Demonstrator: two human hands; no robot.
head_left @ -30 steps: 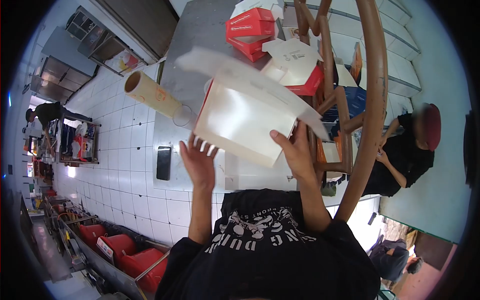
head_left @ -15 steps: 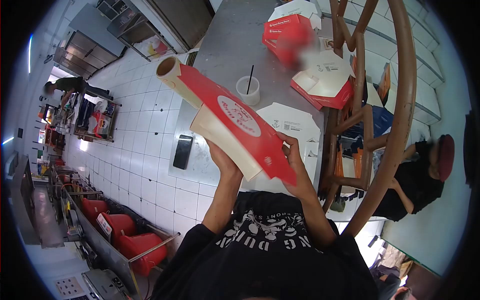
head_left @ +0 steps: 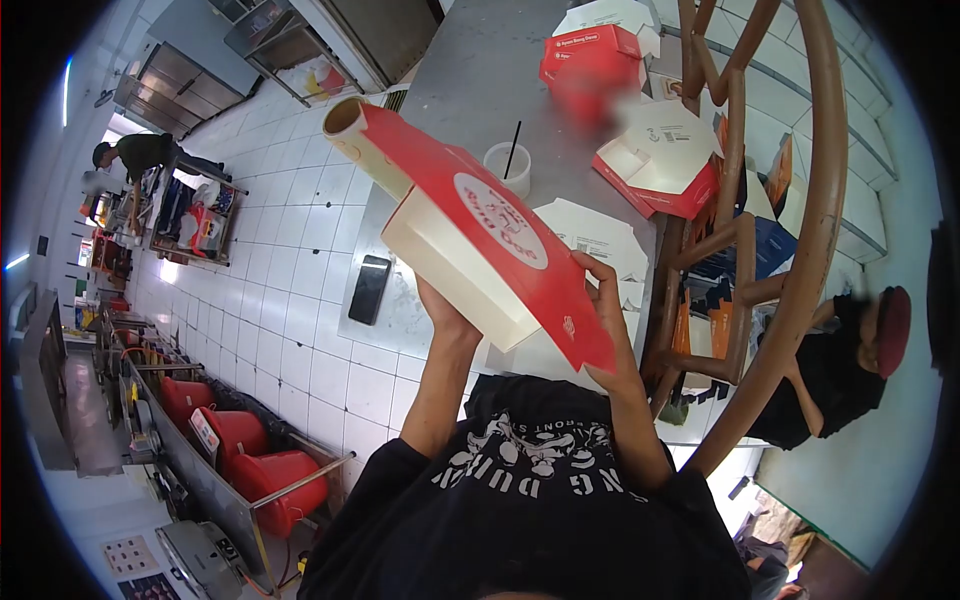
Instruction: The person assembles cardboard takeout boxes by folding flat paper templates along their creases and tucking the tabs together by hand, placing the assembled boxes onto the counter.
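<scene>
Box [head_left: 478, 240] is in the air over the table's [head_left: 450, 60] near edge, tilted, red lid [head_left: 505, 220] ajar over the white tray [head_left: 458, 275], gap showing on the wearer's side. Right hand [head_left: 605, 310]: fingers clamped on the lid at its near right end. Left hand [head_left: 447, 315]: under the tray's near wall; fingers hidden, can't tell if they're clamped or just propping.

Handling, my read: keep left support broad, walls look thin and could buckle. Pressure on the lid should be light and even along its edge; a pinch at one end likely skews it. Line up lid and tray corners before any push. Mind the film roll [head_left: 365, 150] behind the far end, toward the table's left edge.
</scene>
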